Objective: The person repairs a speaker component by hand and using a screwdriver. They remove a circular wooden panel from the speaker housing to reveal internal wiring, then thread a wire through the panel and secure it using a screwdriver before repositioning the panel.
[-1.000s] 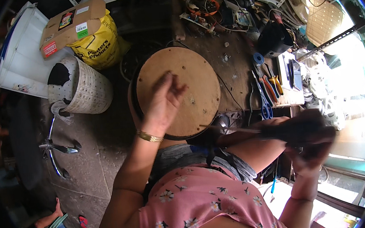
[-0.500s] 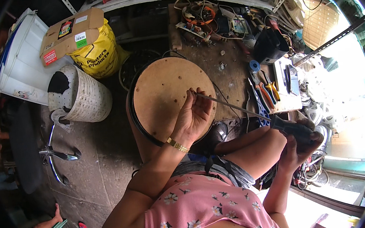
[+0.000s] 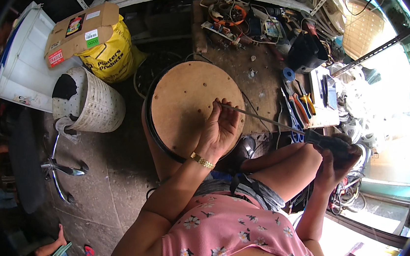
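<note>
Fingertips of my left hand [image 3: 220, 129] pinch the long screwdriver's [image 3: 268, 119] shaft to steady its tip on the round wooden disc [image 3: 183, 105], while my right hand [image 3: 333, 157] grips its dark handle.

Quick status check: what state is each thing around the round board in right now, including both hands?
Round wooden board: lying flat, face up.
Long screwdriver: slanted, tip at the board's right edge.
Left hand: closed around the shaft near the tip.
Right hand: gripping the dark handle.
White basket: tipped on its side.
Cardboard box: closed, resting on the yellow sack.
</note>
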Available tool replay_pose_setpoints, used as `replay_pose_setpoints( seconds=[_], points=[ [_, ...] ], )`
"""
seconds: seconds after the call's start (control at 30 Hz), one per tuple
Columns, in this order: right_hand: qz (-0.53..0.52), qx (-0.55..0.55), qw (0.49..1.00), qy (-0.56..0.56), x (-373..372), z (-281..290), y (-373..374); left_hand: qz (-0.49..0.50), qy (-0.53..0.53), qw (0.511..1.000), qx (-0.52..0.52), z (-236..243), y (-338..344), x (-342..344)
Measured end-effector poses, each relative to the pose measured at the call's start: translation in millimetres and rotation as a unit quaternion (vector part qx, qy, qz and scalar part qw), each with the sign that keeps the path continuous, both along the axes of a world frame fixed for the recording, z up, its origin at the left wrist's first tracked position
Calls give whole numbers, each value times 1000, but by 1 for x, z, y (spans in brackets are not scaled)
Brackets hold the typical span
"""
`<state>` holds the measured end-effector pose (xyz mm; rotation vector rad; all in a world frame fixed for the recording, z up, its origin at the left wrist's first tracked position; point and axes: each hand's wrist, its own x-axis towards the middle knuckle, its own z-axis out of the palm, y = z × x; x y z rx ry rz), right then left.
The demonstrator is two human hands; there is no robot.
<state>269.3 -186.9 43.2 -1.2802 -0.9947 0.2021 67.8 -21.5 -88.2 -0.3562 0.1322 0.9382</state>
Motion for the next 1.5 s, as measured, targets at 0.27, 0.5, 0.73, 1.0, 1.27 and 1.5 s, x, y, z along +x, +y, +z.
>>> replay_pose_setpoints(
  seconds=[0.27,0.5,0.73,1.0,1.27,1.5],
  points=[
    [45,-46,992,-104,3,18,26,24,-38,997,-61,-15,-1,10],
    [154,-62,976,-140,-4,50,63,29,-74,989,-124,-9,-1,5],
    [204,-70,960,-178,-11,66,84,21,-88,982,-166,-8,4,3],
    [243,-90,932,-251,-8,79,96,24,-90,976,-195,2,6,1],
    [230,-89,938,-243,-8,78,100,42,-111,982,-145,-2,3,3],
    [216,-89,947,-219,-4,70,95,30,-102,980,-169,2,5,1]
  ],
)
